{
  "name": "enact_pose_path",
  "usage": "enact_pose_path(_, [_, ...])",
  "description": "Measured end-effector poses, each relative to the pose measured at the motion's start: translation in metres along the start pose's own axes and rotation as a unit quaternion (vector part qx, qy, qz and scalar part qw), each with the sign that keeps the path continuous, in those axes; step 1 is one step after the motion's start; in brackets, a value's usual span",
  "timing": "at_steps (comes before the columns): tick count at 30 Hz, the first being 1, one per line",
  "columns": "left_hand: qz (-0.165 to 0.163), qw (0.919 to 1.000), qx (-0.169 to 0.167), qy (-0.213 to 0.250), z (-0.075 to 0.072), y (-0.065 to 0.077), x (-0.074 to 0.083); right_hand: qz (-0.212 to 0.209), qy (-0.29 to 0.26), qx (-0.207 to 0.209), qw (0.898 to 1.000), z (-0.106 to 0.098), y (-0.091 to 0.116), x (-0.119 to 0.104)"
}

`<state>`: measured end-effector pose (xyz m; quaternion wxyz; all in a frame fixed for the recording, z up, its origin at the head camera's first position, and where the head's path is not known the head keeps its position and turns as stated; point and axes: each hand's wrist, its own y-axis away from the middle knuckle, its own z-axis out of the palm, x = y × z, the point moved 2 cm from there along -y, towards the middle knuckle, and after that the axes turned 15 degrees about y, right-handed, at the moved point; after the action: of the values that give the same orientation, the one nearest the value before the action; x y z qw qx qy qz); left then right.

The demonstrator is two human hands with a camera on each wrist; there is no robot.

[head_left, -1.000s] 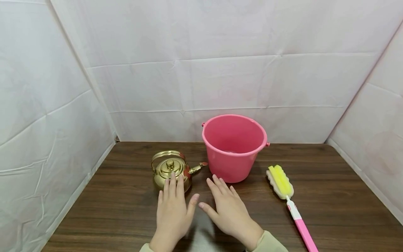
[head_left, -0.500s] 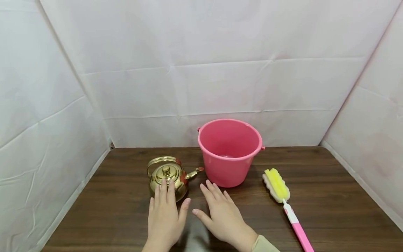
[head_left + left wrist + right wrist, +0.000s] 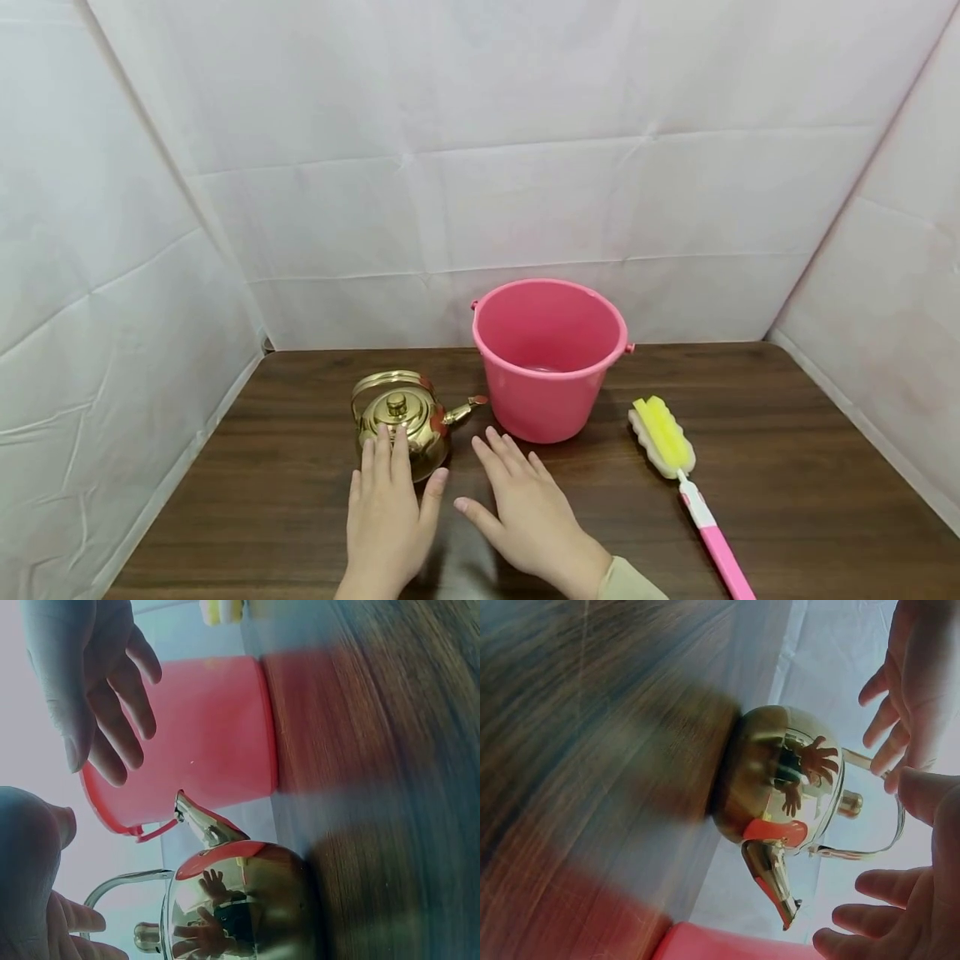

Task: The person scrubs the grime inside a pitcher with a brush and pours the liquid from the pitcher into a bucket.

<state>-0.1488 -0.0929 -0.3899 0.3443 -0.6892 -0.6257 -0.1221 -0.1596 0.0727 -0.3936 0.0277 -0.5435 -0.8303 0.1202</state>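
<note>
A shiny gold kettle (image 3: 426,450) with an arched handle stands on the wooden table, its spout aimed right. My left hand (image 3: 386,521), palm down and fingers straight, is held above the table just in front of it. To the right, my right hand (image 3: 531,510) is held likewise with spread fingers, in front of a pink bucket (image 3: 543,404). Both wrist views show the hands raised off the tabletop, holding nothing. In the right wrist view the kettle (image 3: 761,776) mirrors the two hands on its side.
A bottle brush (image 3: 663,437) with a yellow and white sponge head and a pink handle lies on the right of the table (image 3: 247,500). White cloth (image 3: 337,217) hangs behind and on both sides.
The head view has shifted a little, so everything appears slightly further left and lower than a second ago. Both hands keep nearly the same pose, staying in front of the kettle and bucket.
</note>
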Motion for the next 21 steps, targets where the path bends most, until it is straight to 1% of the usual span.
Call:
enact_pose_path(7, [0.003,1.0,0.003,-0.002,-0.005,-0.001,-0.003,-0.003,-0.009,-0.005,1.0,-0.001,-0.004,-0.005])
enact_pose_path(11, [-0.002,1.0,0.001,0.001,-0.007,-0.002,-0.006,-0.006,-0.007,-0.006,1.0,0.0,-0.005,-0.008])
enact_pose_path(21, [-0.001,0.9997,0.021,0.01,-0.012,-0.007,-0.013,-0.013,-0.003,-0.008,1.0,-0.001,-0.008,-0.013])
